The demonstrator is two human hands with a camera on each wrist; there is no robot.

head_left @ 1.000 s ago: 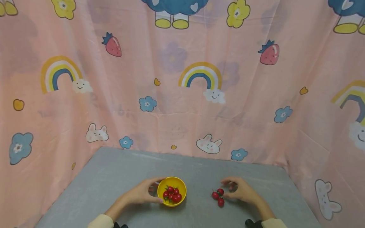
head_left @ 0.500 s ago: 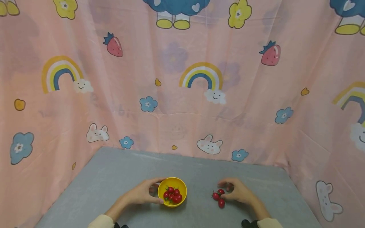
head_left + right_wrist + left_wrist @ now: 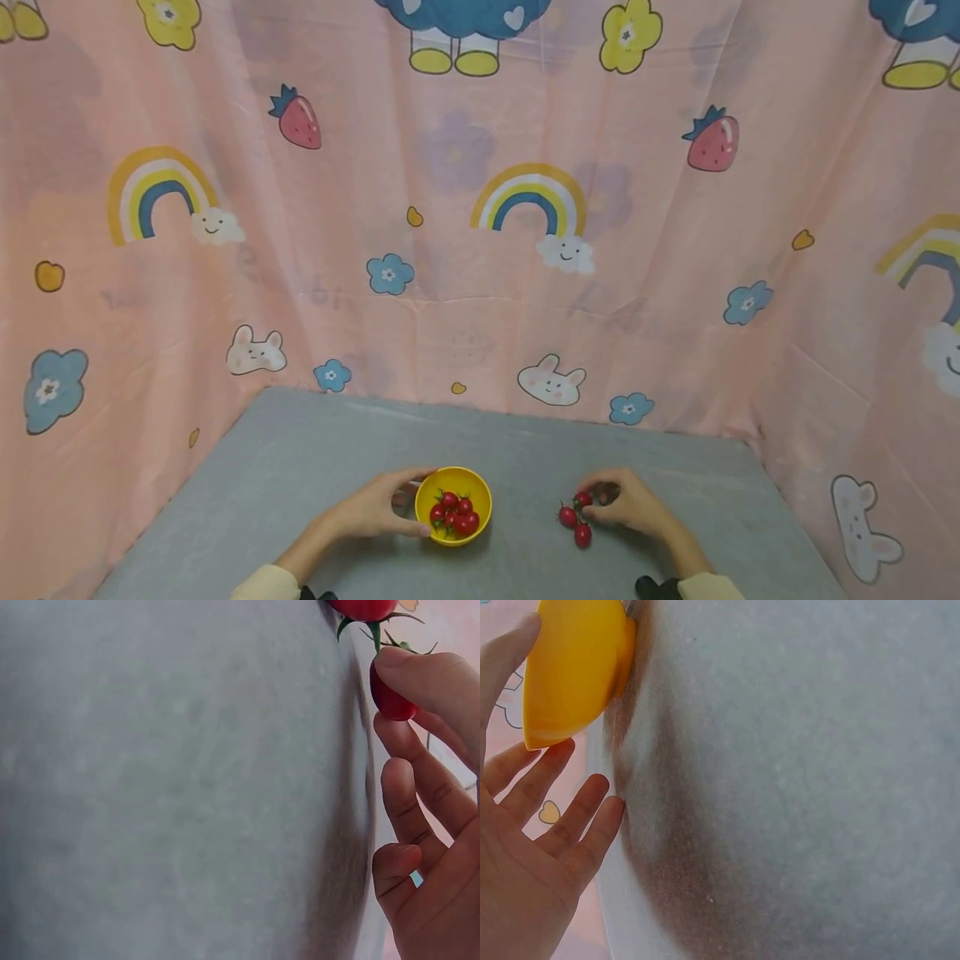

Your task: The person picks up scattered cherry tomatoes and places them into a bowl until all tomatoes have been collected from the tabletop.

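Note:
A small yellow bowl (image 3: 482,493) stands on the grey table, with several red cherry tomatoes (image 3: 467,523) inside. My left hand (image 3: 372,505) holds its left side, thumb near and fingers far. In the left wrist view the thumb and fingertips touch the outer wall of the bowl (image 3: 577,667). To the right, my right hand (image 3: 633,505) pinches a cherry tomato (image 3: 391,696) between thumb and forefinger, at or just above the table. Two more cherry tomatoes, one on the left (image 3: 567,517) and one nearer (image 3: 582,536), lie beside it. Green stems show on some.
The grey table (image 3: 337,433) runs back to a pink printed curtain (image 3: 450,333), which hangs behind and on both sides. A stretch of table separates the bowl from the loose tomatoes. Dark wrist straps (image 3: 660,588) show at the cuffs.
My right hand has moved slightly left to the loose tomatoes, and its thumb and forefinger have closed on the farthest one. The left hand and the bowl have stayed in place.

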